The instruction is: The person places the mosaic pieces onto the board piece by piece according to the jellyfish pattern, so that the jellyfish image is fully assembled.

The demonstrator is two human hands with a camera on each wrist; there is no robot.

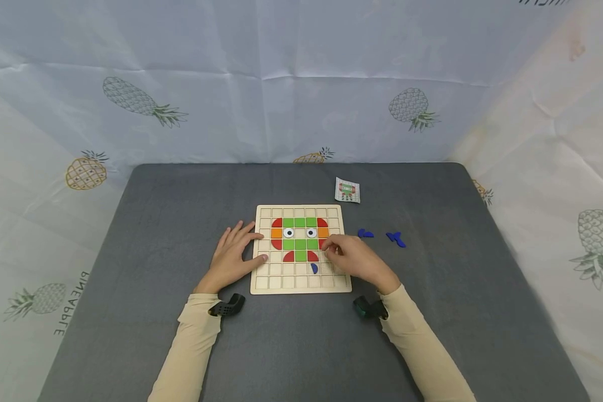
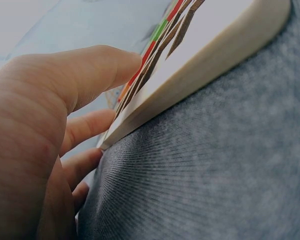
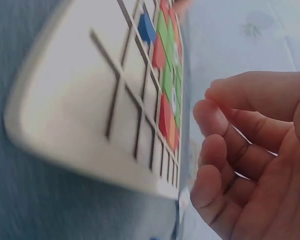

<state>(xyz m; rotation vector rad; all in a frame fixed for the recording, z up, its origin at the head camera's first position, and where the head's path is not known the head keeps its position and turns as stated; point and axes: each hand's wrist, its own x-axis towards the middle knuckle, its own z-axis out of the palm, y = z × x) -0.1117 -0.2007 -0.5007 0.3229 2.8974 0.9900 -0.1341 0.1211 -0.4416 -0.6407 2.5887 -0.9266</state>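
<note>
A square wooden grid board (image 1: 275,283) lies on the table, with red, green and orange tiles forming a figure with two eye tiles (image 1: 288,233). One blue half-round piece (image 1: 314,268) sits on the board below the lower right red tile (image 1: 312,256). My left hand (image 1: 233,254) rests at the board's left edge, fingers spread, thumb and a fingertip over its rim. Above the board's right side is my right hand (image 1: 355,258), fingers loosely bent. In the right wrist view its thumb and index fingertips (image 3: 211,114) come together with no piece showing between them.
Several blue pieces (image 1: 396,239) lie on the dark table (image 1: 301,346) right of the board, in two small groups. Behind the board's right corner is a small picture card (image 1: 348,190) showing a similar figure. Pineapple-print cloth (image 1: 261,123) hangs around the table's back and sides.
</note>
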